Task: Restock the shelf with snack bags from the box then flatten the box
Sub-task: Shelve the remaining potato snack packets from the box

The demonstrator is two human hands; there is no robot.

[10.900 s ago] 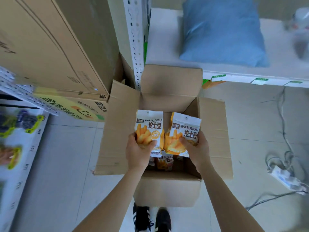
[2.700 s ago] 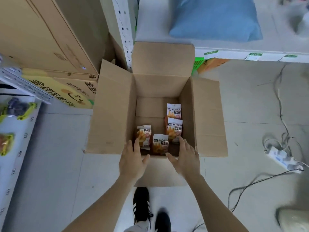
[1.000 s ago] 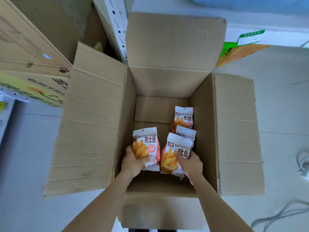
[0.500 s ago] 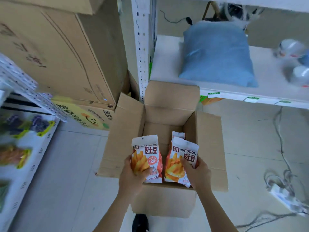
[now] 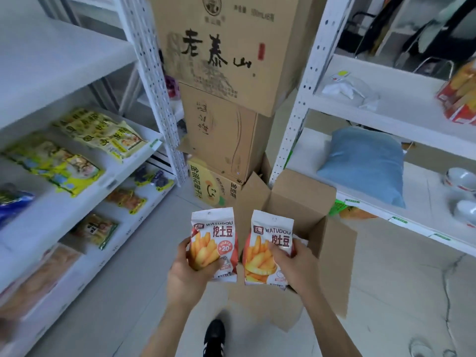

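Head view: the left hand (image 5: pixel 189 275) holds one snack bag (image 5: pixel 213 242) upright, its fingers wrapped round the lower half, thumb across the front. The right hand (image 5: pixel 296 265) grips a second snack bag (image 5: pixel 266 249) the same way, with what looks like another bag's edge behind it. Both bags stand long axis vertical, side by side just above the open box (image 5: pixel 296 202) on the floor (image 5: pixel 123 292). The stocked shelf (image 5: pixel 77 202), with packets lying flat on its white tiers, lies to the left, so the left hand is nearer and the likely carry is leftward. Whether bags remain in the box is hidden. Stacked cartons (image 5: pixel 226 73) stand behind, and a second rack (image 5: pixel 386 104) with a blue cushion (image 5: pixel 365 161) stands to the right.
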